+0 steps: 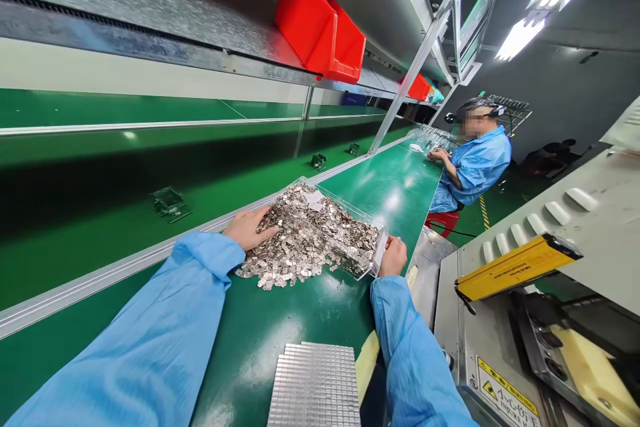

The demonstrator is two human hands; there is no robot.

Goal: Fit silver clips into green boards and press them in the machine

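A large heap of small flat silvery metal pieces [287, 250] lies in and around a clear plastic tray [379, 252] on the green bench. My left hand [249, 229] rests at the heap's left side, thumb stretched out over the pieces and apart from the fingers. The fingertips are partly hidden at the far side. At the tray's right end, my right hand [393, 257] has its fingers curled against the clear wall, gripping it. A white scrap [315, 200] sits on top of the heap. Pieces spill onto the bench on the near side.
In front of me stands a block of neatly rowed silvery metal bars [315, 383]. A red bin [323, 27] sits on the shelf above. To the right is a machine with a yellow bar [517, 268]. A co-worker in blue [475, 163] sits farther along the bench.
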